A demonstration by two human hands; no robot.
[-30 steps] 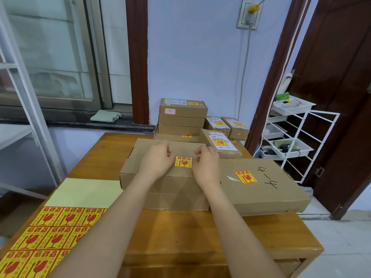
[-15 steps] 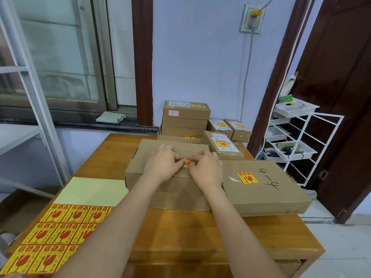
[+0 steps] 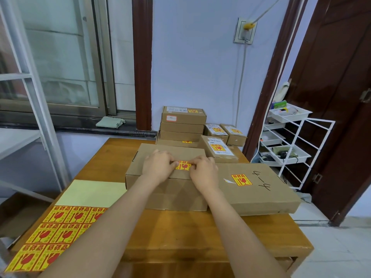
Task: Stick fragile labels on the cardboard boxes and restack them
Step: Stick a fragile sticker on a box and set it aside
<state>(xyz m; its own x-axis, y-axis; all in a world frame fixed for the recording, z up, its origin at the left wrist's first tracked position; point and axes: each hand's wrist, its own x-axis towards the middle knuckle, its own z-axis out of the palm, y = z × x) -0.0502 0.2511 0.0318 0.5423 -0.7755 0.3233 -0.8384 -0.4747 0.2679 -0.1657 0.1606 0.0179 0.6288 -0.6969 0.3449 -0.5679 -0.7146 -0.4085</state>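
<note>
A brown cardboard box (image 3: 166, 195) lies in the middle of the wooden table (image 3: 180, 233). A yellow-and-red fragile label (image 3: 183, 165) sits flat on its top. My left hand (image 3: 158, 165) rests on the box top with its fingertips on the label's left edge. My right hand (image 3: 204, 171) touches the label's right edge, fingers lying over the lid. A sheet of fragile labels (image 3: 50, 233) lies at the table's near left corner, partly under my left forearm.
A wide flat labelled box (image 3: 261, 195) marked "4-4" lies right of the middle box. At the back stand a stack of boxes (image 3: 182, 125) and three small labelled boxes (image 3: 218, 149). A white wire rack (image 3: 287, 141) stands beside the table at the right.
The label, held just above the box top a second ago, now lies on it. Both hands closed in over it, then spread apart to its edges. The view tilted up slightly.
</note>
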